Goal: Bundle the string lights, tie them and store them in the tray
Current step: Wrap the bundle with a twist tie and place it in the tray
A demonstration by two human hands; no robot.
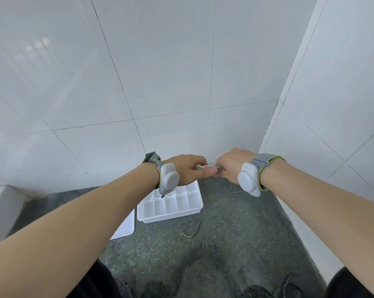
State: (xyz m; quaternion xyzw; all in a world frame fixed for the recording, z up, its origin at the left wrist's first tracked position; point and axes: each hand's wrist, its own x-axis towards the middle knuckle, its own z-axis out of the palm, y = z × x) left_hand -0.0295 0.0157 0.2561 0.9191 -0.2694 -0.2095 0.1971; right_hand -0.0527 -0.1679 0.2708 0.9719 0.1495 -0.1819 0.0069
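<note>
A thin bundle of string lights (207,167) is stretched level between both fists, high above the floor. My left hand (189,168) grips its left end and my right hand (232,164) grips its right end; the two hands almost touch. Below my left hand, a white divided tray (194,209) with several compartments sits on the dark speckled floor. Its far part is hidden by my left wrist. A short curved piece of wire (191,232) lies on the floor just in front of the tray.
A flat white lid (126,229) lies left of the tray, partly under my left forearm. White tiled walls close in ahead and on the right. A white ledge (1,203) stands at the left. My shoes (293,284) show at the bottom.
</note>
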